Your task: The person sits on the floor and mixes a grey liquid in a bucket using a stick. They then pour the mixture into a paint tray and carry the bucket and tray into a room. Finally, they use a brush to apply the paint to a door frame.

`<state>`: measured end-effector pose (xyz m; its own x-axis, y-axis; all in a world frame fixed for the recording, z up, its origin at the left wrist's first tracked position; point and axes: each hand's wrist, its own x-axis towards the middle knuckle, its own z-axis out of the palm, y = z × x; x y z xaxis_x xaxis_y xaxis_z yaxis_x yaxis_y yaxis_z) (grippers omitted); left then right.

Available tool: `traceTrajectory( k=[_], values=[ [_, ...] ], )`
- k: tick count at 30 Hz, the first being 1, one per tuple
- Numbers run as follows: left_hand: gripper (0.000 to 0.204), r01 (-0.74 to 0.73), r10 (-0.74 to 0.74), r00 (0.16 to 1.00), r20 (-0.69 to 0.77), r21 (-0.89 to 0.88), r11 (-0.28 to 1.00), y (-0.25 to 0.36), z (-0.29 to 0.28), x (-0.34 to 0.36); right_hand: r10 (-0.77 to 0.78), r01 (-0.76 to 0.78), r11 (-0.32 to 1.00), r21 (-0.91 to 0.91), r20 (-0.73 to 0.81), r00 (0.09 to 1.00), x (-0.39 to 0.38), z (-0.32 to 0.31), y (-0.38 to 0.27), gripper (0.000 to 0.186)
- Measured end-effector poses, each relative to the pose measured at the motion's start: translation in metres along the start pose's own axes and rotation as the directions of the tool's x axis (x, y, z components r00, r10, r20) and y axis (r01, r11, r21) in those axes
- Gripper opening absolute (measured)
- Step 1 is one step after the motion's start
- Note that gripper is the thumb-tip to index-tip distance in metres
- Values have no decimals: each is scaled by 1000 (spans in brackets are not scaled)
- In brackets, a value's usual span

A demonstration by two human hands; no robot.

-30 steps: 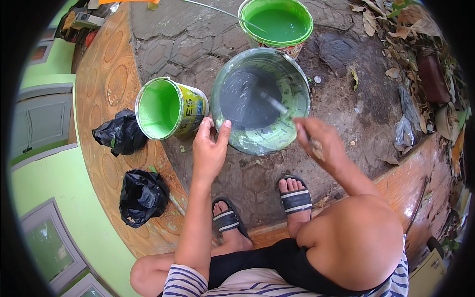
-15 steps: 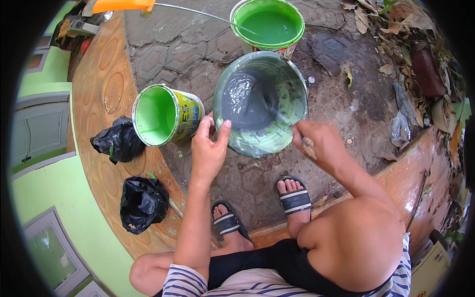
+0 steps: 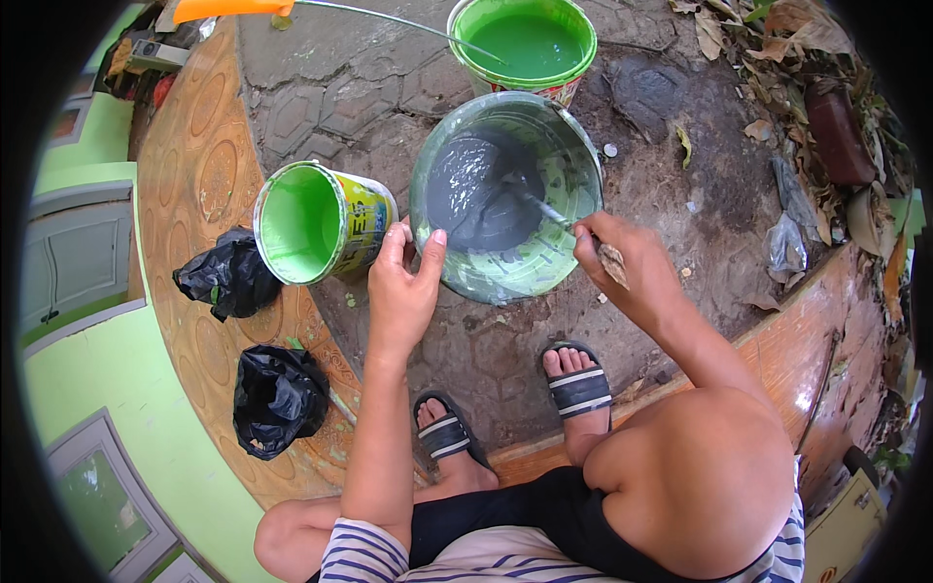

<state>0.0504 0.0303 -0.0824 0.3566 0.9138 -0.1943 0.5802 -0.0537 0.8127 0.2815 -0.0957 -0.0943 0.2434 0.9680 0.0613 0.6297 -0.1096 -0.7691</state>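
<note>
A dark green bucket (image 3: pixel 575 180) tilts toward me on the ground, smeared inside with grey and pale green. Thick grey paste (image 3: pixel 471 199) lies in it. My left hand (image 3: pixel 406 287) grips the bucket's near left rim, with the thumb at the edge and the fingers partly hidden behind. Over the right rim, my right hand (image 3: pixel 630 272) is closed around a paste-coated stick (image 3: pixel 547 212), whose far end dips into the paste. Left of the bucket, touching or almost touching my left fingers, leans a yellow-labelled paint pail (image 3: pixel 362 233) coated bright green inside.
Behind the bucket stands another pail (image 3: pixel 466 70) of green paint; a thin metal rod with an orange handle (image 3: pixel 233 9) reaches over it. Two black plastic bags (image 3: pixel 233 274) sit on the orange tiles (image 3: pixel 219 170) at left. Dry leaves (image 3: pixel 807 34) and litter lie at right.
The stick has swung through the paste, its lower part now showing more clearly, and my right hand has turned slightly with it. My left hand stays at the rim. The whole view has shifted a little.
</note>
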Motion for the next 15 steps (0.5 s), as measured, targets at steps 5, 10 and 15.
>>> traceTrajectory(
  k=[5,10,15],
  values=[
    [36,-67,64,997,-46,-65,996,-7,3,0,51,-61,996,58,158,986,-6,3,-8,16],
    [34,-50,50,999,-15,-35,998,-7,0,3,58,-79,971,226,98,994,2,4,-17,18],
    [32,-63,61,997,-36,-62,996,-1,3,2,35,-59,986,155,152,988,-4,0,-8,17]
  ],
)
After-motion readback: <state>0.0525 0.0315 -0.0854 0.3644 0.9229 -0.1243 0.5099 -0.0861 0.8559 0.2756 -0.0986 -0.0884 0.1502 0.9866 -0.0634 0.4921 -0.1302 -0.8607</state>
